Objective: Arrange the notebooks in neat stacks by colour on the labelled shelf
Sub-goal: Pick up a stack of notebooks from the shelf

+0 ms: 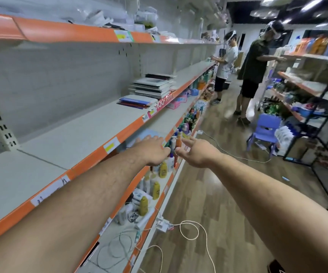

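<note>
Two piles of notebooks lie on the white, orange-edged shelf ahead. The taller pile has black and white covers and sits askew. A flat blue and red pile lies just in front of it. My left hand reaches forward below that shelf's front edge, fingers spread, holding nothing. My right hand is beside it over the aisle, palm turned inward, fingers loosely apart and empty. Both hands are well short of the notebooks.
Lower shelves hold bottles and a light blue item. A white cable and a power strip lie on the wood floor. Two people stand further down the aisle. A blue plastic chair and a black rack stand at right.
</note>
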{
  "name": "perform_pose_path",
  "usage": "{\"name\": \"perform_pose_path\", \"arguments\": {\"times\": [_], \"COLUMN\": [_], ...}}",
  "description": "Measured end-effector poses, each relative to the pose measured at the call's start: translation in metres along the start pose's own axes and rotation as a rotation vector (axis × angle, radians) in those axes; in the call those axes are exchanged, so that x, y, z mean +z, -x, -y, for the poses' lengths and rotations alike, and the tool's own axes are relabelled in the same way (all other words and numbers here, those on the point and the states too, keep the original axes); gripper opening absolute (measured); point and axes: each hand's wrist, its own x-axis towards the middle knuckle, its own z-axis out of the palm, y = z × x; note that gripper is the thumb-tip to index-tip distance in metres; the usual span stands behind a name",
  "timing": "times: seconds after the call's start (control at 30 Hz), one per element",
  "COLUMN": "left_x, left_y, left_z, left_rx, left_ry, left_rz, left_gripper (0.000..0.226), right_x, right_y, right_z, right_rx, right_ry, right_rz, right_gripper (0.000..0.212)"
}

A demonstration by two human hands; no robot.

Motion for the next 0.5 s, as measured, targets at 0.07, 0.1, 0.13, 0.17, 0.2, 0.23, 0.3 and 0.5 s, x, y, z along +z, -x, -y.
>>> {"name": "perform_pose_path", "arguments": {"times": [0.07,0.1,0.13,0.17,0.2,0.23,0.3,0.5], "left_x": [-0.007,-0.011,-0.014,-0.018,-0.021,-0.023,-0.029,-0.036], "left_y": [-0.038,-0.058,-0.078,-0.096,-0.116,-0.135,-0.171,-0.26], "left_z": [-0.007,-0.009,-0.011,-0.013,-0.015,-0.017,-0.022,-0.039], "left_rx": [0.038,0.054,0.065,0.071,0.08,0.092,0.119,0.146], "left_ry": [-0.015,-0.016,-0.015,-0.015,-0.016,-0.017,-0.023,-0.041], "left_rz": [-0.009,-0.016,-0.018,-0.018,-0.017,-0.019,-0.035,-0.019], "left_gripper": [0.065,0.065,0.066,0.066,0.066,0.066,0.065,0.066], "right_x": [-0.005,-0.009,-0.012,-0.015,-0.019,-0.022,-0.03,-0.043], "right_y": [-0.03,-0.045,-0.059,-0.073,-0.086,-0.101,-0.127,-0.19], "right_z": [-0.017,-0.025,-0.033,-0.041,-0.048,-0.057,-0.072,-0.117], "right_rx": [0.044,0.065,0.083,0.098,0.114,0.131,0.156,0.171], "right_ry": [0.018,0.024,0.027,0.028,0.025,0.026,0.023,0.023], "right_rz": [-0.014,-0.016,-0.021,-0.023,-0.024,-0.027,-0.04,-0.035], "right_gripper": [0.077,0.076,0.075,0.075,0.076,0.077,0.078,0.08]}}
